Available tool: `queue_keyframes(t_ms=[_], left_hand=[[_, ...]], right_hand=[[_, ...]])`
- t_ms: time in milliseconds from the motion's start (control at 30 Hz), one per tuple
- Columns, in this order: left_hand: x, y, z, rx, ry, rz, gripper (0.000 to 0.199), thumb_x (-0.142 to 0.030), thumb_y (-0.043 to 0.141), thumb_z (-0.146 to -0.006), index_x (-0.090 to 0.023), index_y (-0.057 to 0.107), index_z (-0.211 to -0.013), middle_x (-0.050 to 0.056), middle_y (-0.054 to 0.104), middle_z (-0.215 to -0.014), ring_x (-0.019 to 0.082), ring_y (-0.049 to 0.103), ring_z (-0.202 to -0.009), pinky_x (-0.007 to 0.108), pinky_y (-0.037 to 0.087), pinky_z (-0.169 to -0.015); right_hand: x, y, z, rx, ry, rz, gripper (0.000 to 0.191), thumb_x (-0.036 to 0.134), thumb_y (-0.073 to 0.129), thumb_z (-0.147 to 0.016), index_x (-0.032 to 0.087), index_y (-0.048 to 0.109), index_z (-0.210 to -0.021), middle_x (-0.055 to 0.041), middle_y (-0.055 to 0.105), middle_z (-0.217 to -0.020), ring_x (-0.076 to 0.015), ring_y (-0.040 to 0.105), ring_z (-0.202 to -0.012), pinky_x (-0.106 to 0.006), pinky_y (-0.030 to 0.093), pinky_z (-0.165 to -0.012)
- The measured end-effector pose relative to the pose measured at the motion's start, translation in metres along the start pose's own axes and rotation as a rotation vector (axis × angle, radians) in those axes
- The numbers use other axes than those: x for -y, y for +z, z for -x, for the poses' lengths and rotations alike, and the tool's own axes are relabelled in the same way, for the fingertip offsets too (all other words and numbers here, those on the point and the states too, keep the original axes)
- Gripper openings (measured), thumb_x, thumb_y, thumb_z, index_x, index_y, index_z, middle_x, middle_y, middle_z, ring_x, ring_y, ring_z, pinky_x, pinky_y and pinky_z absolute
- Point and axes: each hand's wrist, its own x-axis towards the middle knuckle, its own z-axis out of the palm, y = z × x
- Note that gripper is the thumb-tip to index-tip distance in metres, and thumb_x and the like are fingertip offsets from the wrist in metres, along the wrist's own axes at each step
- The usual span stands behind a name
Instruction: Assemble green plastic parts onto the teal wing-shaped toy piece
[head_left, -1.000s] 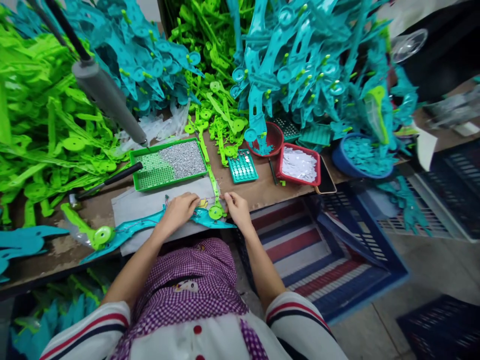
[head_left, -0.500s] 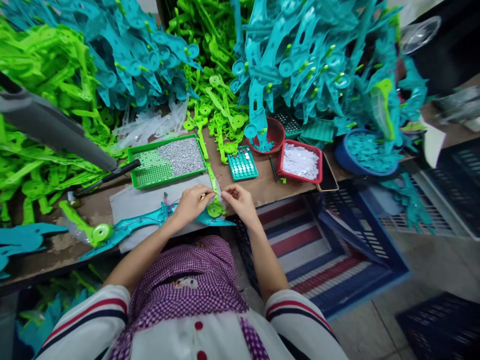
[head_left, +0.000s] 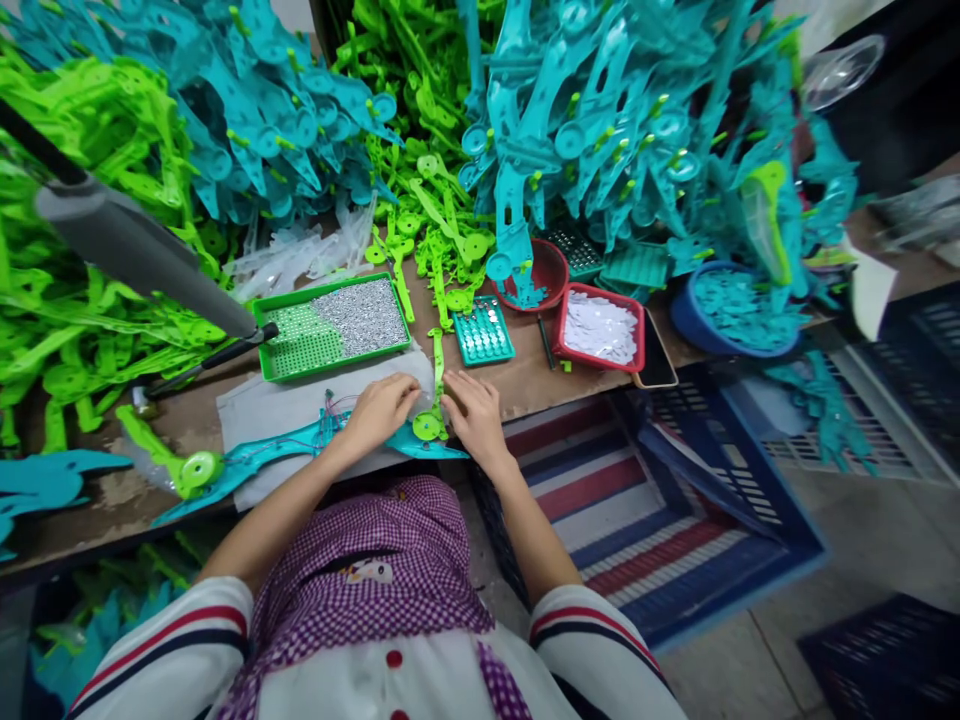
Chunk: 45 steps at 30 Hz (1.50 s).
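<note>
the left hand (head_left: 379,408) and the right hand (head_left: 471,415) are set close together at the near edge of the tabletop (head_left: 540,375), on either side of a green arm piece (head_left: 435,385) whose round disc end lies on a teal plastic piece (head_left: 285,448). the left hand's fingers are curled down onto the teal piece just beside the disc, apparently to pin it flat; whether anything small is pinched under them cannot be told. the right hand is laid with fingers half bent, their tips touching the green arm's edge near the disc, so the arm seems to be steadied from that side. the teal piece is stretched leftward along a grey cloth pad (head_left: 300,405), which looks to be spread there as a work surface, and a second green disc (head_left: 199,468) sits at its far left end.

small supplies are ranged within reach just beyond the pad: a green tray (head_left: 334,325) half filled with silvery bits, a small teal grid tray (head_left: 484,330), a red bowl (head_left: 544,275), a red tray of white pieces (head_left: 600,328) and a blue bowl of teal discs (head_left: 731,310). a dark-handled tool (head_left: 214,358) is laid by the green tray. heaps of green parts (head_left: 82,200) and teal parts (head_left: 615,110) are stacked behind, and a grey padded bar (head_left: 142,255) slants in from the left. a striped mat (head_left: 622,510) lies in a blue crate on the floor.
</note>
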Motion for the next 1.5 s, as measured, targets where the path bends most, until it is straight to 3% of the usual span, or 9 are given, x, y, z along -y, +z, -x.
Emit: queue_keyframes(t_ms=[100, 200, 367, 500, 733, 1167, 1333, 1433, 1500], left_hand=[[-0.01, -0.008, 0.001, -0.057, 0.033, 0.047, 0.016, -0.025, 0.049, -0.094, -0.021, 0.065, -0.093, 0.003, 0.07, -0.091, 0.017, 0.064, -0.08, 0.029, 0.049, -0.076], [-0.017, -0.012, 0.002, -0.075, 0.048, 0.075, 0.017, -0.025, 0.05, -0.094, -0.02, 0.066, -0.092, 0.003, 0.07, -0.089, 0.016, 0.064, -0.077, 0.027, 0.048, -0.074], [-0.016, -0.013, 0.005, -0.065, 0.086, 0.043, 0.017, -0.027, 0.055, -0.095, -0.02, 0.07, -0.094, 0.003, 0.072, -0.088, 0.016, 0.064, -0.076, 0.028, 0.045, -0.072], [-0.015, -0.016, 0.003, -0.082, 0.184, -0.041, 0.017, -0.029, 0.057, -0.094, -0.025, 0.073, -0.097, 0.002, 0.076, -0.094, 0.017, 0.067, -0.088, 0.033, 0.042, -0.083], [-0.016, -0.022, -0.003, -0.101, 0.254, -0.114, 0.019, -0.033, 0.057, -0.094, -0.026, 0.073, -0.087, 0.0, 0.077, -0.087, 0.016, 0.068, -0.08, 0.042, 0.034, -0.097], [-0.018, -0.016, -0.006, -0.112, 0.194, -0.099, 0.02, -0.032, 0.057, -0.093, -0.027, 0.071, -0.081, -0.001, 0.076, -0.083, 0.018, 0.068, -0.082, 0.047, 0.027, -0.097], [-0.03, -0.012, 0.002, -0.13, 0.214, -0.21, 0.018, -0.03, 0.055, -0.094, -0.027, 0.07, -0.103, 0.005, 0.073, -0.111, 0.023, 0.065, -0.1, 0.047, 0.027, -0.097], [-0.038, -0.002, 0.013, -0.001, 0.315, -0.267, 0.023, -0.03, 0.052, -0.096, -0.026, 0.066, -0.114, 0.008, 0.07, -0.119, 0.023, 0.063, -0.105, 0.044, 0.033, -0.097], [-0.038, 0.007, 0.019, 0.103, 0.341, -0.308, 0.024, -0.03, 0.052, -0.096, -0.024, 0.065, -0.116, 0.009, 0.068, -0.122, 0.024, 0.061, -0.111, 0.045, 0.034, -0.101]], right_hand=[[0.015, -0.007, 0.001, -0.01, 0.057, -0.192, 0.032, 0.044, 0.058, -0.089, 0.023, 0.07, -0.11, -0.009, 0.074, -0.11, -0.0224, 0.068, -0.101, -0.038, 0.049, -0.094], [0.025, -0.011, -0.003, 0.011, 0.102, -0.318, 0.028, 0.047, 0.06, -0.086, 0.022, 0.073, -0.091, -0.0065, 0.074, -0.092, -0.0191, 0.068, -0.082, -0.033, 0.052, -0.083], [0.024, -0.012, -0.009, 0.013, 0.254, -0.57, 0.031, 0.05, 0.065, -0.08, 0.02, 0.073, -0.082, -0.0042, 0.074, -0.079, -0.0179, 0.067, -0.073, -0.031, 0.053, -0.074], [0.019, -0.014, -0.01, 0.081, 0.293, -0.635, 0.031, 0.05, 0.071, -0.073, 0.019, 0.074, -0.077, -0.0036, 0.074, -0.075, -0.0171, 0.066, -0.07, -0.03, 0.053, -0.071], [0.014, -0.009, -0.008, 0.14, 0.443, -0.856, 0.039, 0.054, 0.078, -0.063, 0.02, 0.076, -0.083, -0.0011, 0.073, -0.068, -0.0152, 0.065, -0.062, -0.03, 0.055, -0.067], [0.013, -0.003, -0.008, 0.069, 0.474, -0.827, 0.039, 0.055, 0.078, -0.061, 0.019, 0.074, -0.076, -0.0022, 0.072, -0.066, -0.0159, 0.064, -0.06, -0.029, 0.054, -0.062], [0.006, -0.008, -0.011, -0.027, 0.458, -0.765, 0.038, 0.056, 0.075, -0.064, 0.02, 0.072, -0.074, -0.002, 0.072, -0.07, -0.0147, 0.062, -0.063, -0.03, 0.053, -0.065], [0.005, -0.016, -0.019, -0.155, 0.429, -0.714, 0.035, 0.054, 0.072, -0.069, 0.02, 0.072, -0.078, -0.0019, 0.072, -0.075, -0.0144, 0.062, -0.067, -0.03, 0.053, -0.069], [0.005, -0.018, -0.027, -0.156, 0.389, -0.688, 0.033, 0.052, 0.07, -0.072, 0.02, 0.072, -0.081, -0.002, 0.072, -0.079, -0.0145, 0.063, -0.069, -0.03, 0.053, -0.071]])
